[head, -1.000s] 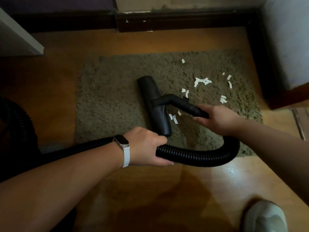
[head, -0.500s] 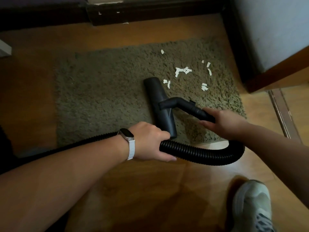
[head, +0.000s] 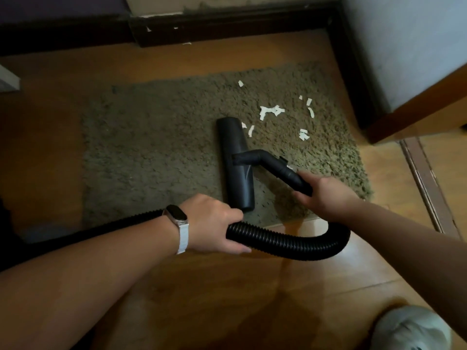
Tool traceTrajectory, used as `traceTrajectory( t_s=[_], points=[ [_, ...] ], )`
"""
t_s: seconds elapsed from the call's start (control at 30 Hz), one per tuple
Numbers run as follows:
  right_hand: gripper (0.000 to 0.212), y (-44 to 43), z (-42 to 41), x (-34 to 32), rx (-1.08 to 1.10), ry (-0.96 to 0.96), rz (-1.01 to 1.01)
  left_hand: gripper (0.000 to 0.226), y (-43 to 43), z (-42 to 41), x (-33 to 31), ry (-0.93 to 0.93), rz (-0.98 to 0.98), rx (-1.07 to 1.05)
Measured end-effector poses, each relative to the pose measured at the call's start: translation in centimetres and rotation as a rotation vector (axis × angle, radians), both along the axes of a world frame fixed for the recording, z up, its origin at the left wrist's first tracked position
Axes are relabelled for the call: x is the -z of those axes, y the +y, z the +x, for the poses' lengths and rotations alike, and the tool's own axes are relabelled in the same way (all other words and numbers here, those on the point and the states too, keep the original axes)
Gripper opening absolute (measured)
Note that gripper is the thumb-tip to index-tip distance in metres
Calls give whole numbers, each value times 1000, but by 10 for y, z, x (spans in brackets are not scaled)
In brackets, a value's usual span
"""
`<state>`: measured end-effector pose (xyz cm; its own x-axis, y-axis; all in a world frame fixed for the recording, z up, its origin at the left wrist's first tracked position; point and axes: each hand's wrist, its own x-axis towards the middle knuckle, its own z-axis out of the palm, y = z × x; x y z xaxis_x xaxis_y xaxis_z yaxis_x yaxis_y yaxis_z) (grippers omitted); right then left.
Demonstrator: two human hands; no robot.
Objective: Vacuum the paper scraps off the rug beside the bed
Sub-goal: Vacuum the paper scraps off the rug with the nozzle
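Sweeping nozzle (head: 236, 164) over rug (head: 151, 147) with right hand (head: 326, 195) clasping wand (head: 283, 170), left hand (head: 212, 223) clasping hose (head: 290, 242); likely next, push rightward onto paper scraps (head: 271, 111) near rug's far right corner

The corrugated hose (head: 290, 242) passes under the left hand (head: 212, 223) and is lost in darkness at the left of the frame, its far end unseen. The right hand (head: 326, 195) covers the wand (head: 278, 165) end, and its fingertips are hidden. The frame cuts off a pale shoe (head: 412, 329) at lower right and the bed (head: 404, 59) at upper right.
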<state>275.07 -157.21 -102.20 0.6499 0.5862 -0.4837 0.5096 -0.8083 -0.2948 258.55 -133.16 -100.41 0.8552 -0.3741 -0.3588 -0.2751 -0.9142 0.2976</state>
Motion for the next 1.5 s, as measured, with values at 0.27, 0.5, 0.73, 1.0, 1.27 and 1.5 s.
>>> traceTrajectory(
  t_s=[0.27,0.5,0.73,1.0,1.27,1.5],
  points=[
    [34,39,-6,3,-173,-33,-126,48,9,-14,-14,-3,46,-38],
    [23,21,3,5,-26,-31,-116,52,3,-4,-13,-23,58,-58],
    [17,-14,7,10,156,-42,-66,54,-8,7,-10,-27,47,-27],
    [21,-7,6,12,277,-100,0,52,-3,-1,-16,-55,61,-37],
    [19,35,30,2,218,-137,15,53,16,-4,-24,-82,97,-149],
    [27,73,68,-9,283,-119,21,55,30,10,-42,-77,89,-300]
  ],
)
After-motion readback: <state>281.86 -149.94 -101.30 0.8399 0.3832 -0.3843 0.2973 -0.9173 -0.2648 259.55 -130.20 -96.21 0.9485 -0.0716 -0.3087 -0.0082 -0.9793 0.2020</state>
